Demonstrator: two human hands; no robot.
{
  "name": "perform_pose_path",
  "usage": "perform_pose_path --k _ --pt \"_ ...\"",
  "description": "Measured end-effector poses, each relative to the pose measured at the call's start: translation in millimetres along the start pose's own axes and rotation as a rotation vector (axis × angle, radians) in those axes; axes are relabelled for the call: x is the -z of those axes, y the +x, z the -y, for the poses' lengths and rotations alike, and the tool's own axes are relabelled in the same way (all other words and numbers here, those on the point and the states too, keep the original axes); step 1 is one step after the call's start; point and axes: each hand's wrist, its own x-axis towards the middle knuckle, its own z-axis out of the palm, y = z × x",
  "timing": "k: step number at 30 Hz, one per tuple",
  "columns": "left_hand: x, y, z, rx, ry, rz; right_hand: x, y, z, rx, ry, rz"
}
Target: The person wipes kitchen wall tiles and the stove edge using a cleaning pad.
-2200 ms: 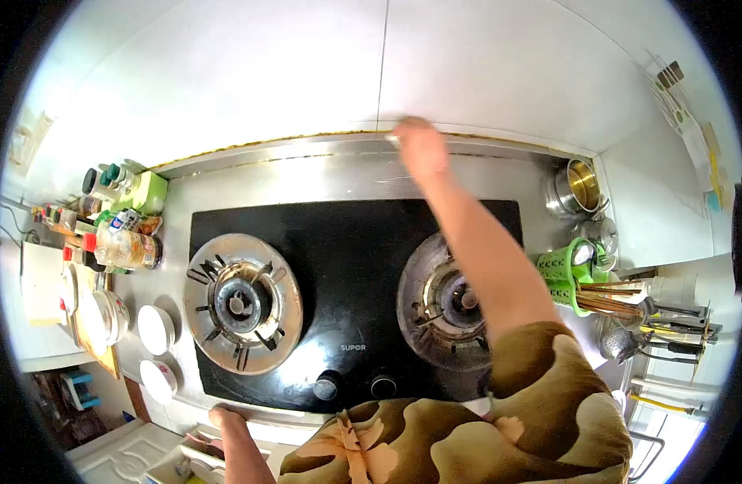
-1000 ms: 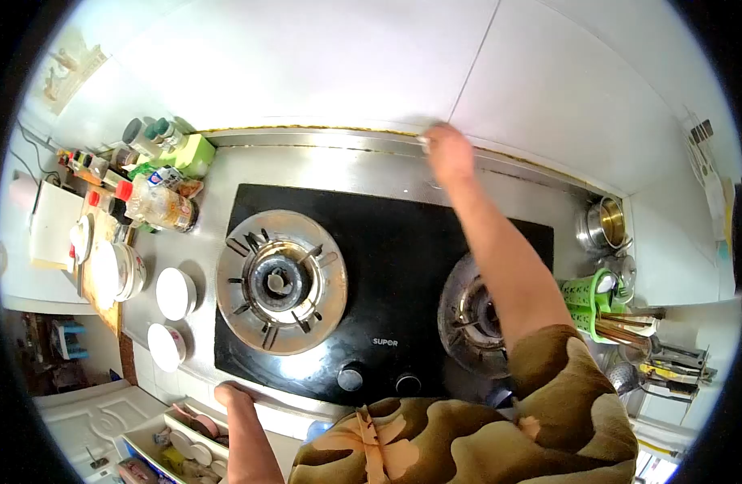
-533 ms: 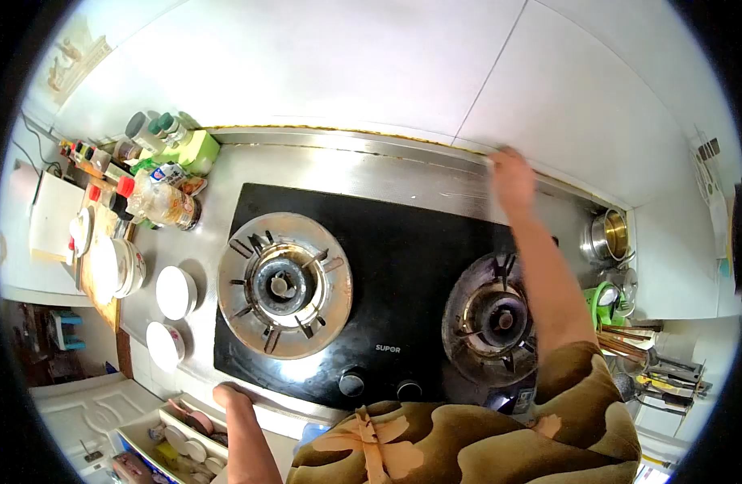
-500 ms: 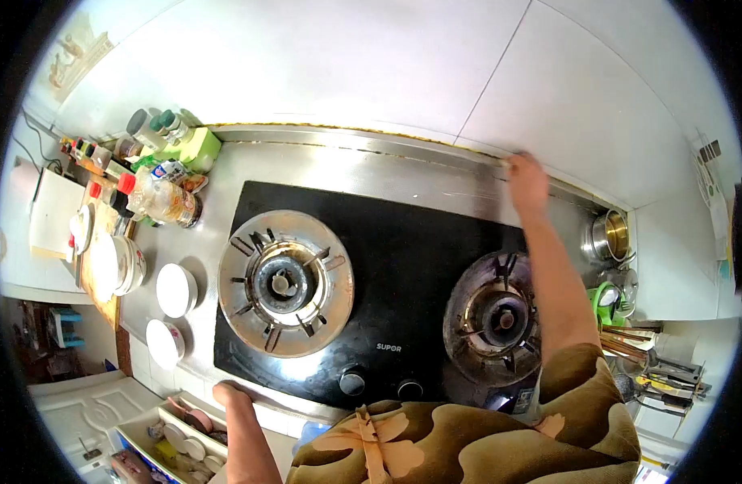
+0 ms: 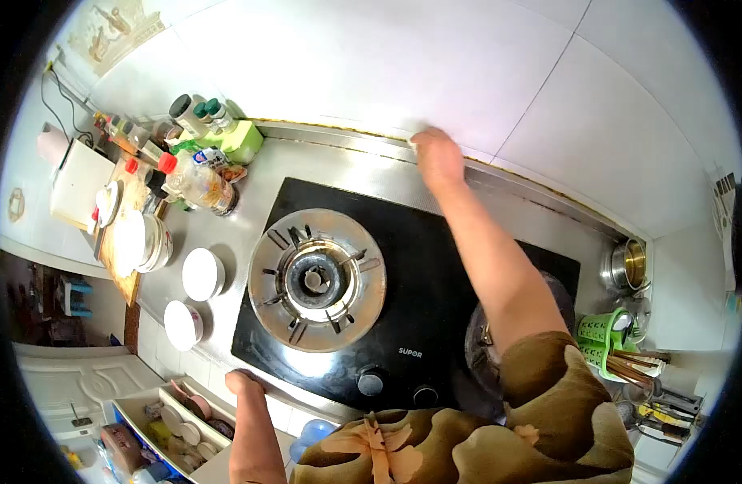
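My right hand (image 5: pixel 439 157) is closed at the foot of the white wall, touching the raised steel ledge (image 5: pixel 355 145) behind the stove. A small pale bit of something shows at its fingertips, too little to name. The right forearm reaches over the black gas stove (image 5: pixel 411 266) and covers part of the right burner (image 5: pixel 480 339). My left hand (image 5: pixel 246 381) rests at the front edge of the steel counter, below the stove's left corner; its fingers are mostly hidden. The left burner (image 5: pixel 316 278) stands bare between the arms.
Two white bowls (image 5: pixel 203 274) sit left of the stove. Behind them are an oil bottle (image 5: pixel 205 187), spice jars (image 5: pixel 189 117) and a green box (image 5: pixel 243 141). At right are metal pots (image 5: pixel 627 264) and a green basket (image 5: pixel 598 327). An open drawer (image 5: pixel 141 403) is at lower left.
My right hand has slid left along the ledge, from behind the right burner to nearer the middle. The view has shifted slightly; my left hand stays at the counter edge.
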Motion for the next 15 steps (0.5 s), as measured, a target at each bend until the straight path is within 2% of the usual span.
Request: perform_pose_path --k 3,4,5,6,7,8,9,10,11,12,13,14,15 --pt "4.6 13.7 0.8 0.049 0.049 0.081 -3.0 -5.6 -9.3 0.028 -0.045 0.065" --pt "2.4 10.7 5.7 -0.019 0.033 -0.007 2.5 -12.6 -23.3 0.026 -0.071 0.067" --pt "3.8 28.5 12.1 -0.050 0.029 0.025 16.9 -23.0 -39.6 -0.005 -0.083 0.050" --pt "4.6 25.1 8.4 0.012 0.028 0.077 35.9 -36.7 -59.2 -0.039 -0.100 0.032" --pt "4.2 20.4 4.8 0.077 0.021 0.127 49.9 -50.8 -87.5 -0.104 -0.171 0.027" --pt "9.9 57.9 14.1 0.085 0.070 0.144 66.6 -64.2 -116.5 -0.162 -0.239 0.018" --pt "6.9 40.6 10.5 0.089 0.032 0.173 89.1 -80.3 -138.7 -0.188 -0.255 -0.084" --pt "5.9 45.0 13.1 0.069 0.037 0.148 111.5 -88.3 -168.1 -0.272 -0.288 0.010" --pt "8.2 49.8 14.0 0.046 0.042 0.117 131.6 -98.1 -191.7 -0.366 -0.350 0.009" --pt "5.4 45.5 15.8 0.004 0.065 0.055 143.0 -104.4 -205.1 -0.456 -0.403 0.011" --pt "4.2 40.6 15.5 -0.041 0.085 -0.012 143.9 -106.6 -208.6 -0.450 -0.390 0.020" --pt "20.4 115.5 24.7 -0.001 0.294 0.105 145.3 -109.8 -210.8 -0.502 -0.361 -0.005" --pt "19.5 99.8 19.7 -0.007 0.298 0.113 151.0 -113.1 -212.6 -0.562 -0.343 -0.039"
